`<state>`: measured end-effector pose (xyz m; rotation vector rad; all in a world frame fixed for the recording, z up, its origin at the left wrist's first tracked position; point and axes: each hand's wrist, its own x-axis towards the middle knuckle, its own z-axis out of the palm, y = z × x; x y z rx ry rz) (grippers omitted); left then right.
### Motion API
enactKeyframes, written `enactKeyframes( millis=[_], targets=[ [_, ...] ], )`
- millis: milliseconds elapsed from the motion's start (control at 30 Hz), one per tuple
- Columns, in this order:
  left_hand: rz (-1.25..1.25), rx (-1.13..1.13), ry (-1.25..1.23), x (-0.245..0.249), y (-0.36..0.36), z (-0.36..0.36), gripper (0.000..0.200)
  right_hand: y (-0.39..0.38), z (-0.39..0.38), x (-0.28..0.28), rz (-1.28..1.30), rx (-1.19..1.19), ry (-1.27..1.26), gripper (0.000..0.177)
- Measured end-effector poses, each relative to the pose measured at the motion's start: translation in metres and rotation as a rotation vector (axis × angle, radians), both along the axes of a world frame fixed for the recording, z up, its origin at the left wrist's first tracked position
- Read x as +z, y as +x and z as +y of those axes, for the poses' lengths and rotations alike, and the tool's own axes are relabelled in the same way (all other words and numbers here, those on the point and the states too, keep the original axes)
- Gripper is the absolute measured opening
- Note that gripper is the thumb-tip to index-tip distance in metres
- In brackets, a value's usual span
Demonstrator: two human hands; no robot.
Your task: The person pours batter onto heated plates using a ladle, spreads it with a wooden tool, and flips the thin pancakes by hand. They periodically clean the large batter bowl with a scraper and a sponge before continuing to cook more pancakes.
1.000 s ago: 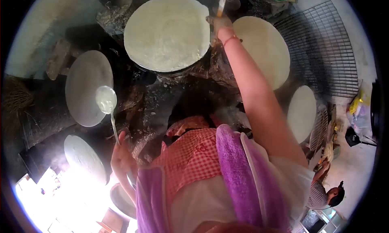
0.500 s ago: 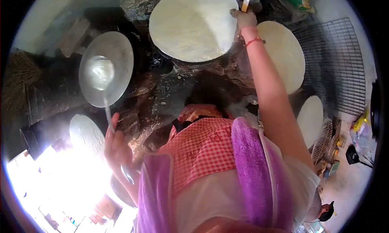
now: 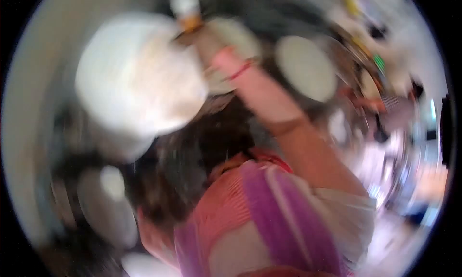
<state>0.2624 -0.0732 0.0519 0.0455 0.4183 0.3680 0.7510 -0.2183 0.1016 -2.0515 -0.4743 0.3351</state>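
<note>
The picture is smeared by motion. My right hand (image 3: 204, 41) is closed around a white-and-orange tool (image 3: 187, 10), whose kind I cannot make out. It is at the right edge of a large, round, pale sheet (image 3: 139, 75) that looks like thin flatbread. A second pale round edge (image 3: 122, 147) shows below that sheet. At the lower left is my left hand (image 3: 154, 236), its fingers blurred. Near it, a ladle's pale bowl (image 3: 113, 182) is over a grey round griddle (image 3: 103, 212); the handle is lost in the blur.
More pale rounds lie beyond my right wrist (image 3: 236, 43) and to its right (image 3: 307, 67). Another white round (image 3: 147, 265) shows at the bottom left. A person in a striped top (image 3: 397, 108) is at the far right, among blurred items.
The view has swung, so the large pale round now appears farther left and the griddle with the ladle lower. My right hand now appears farther left with the tool.
</note>
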Motion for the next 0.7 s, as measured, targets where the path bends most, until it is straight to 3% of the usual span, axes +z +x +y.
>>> enactKeyframes(
  millis=[133, 233, 333, 400, 700],
  targets=[
    [-0.064, -0.242, -0.017, 0.000, 0.061, -0.021, 0.047, -0.001, -0.131, 0.094, -0.153, -0.219, -0.109, 0.044],
    [-0.103, -0.374, -0.052, 0.000, 0.115, -0.044, 0.049, 0.066, -0.235, 0.074, -0.275, -0.206, -0.014, 0.042],
    [-0.141, -0.505, -0.083, 0.001, 0.163, -0.091, 0.051, 0.065, -0.360, 0.132, -0.264, -0.271, -0.301, 0.041],
    [-0.072, -0.569, -0.191, 0.021, 0.209, -0.151, 0.052, 0.081, -0.441, 0.142, -0.296, -0.333, -0.340, 0.042],
    [0.032, -0.860, -0.351, 0.041, 0.333, -0.297, 0.052, 0.077, -0.627, 0.201, -0.350, -0.473, -0.520, 0.035]
  ],
)
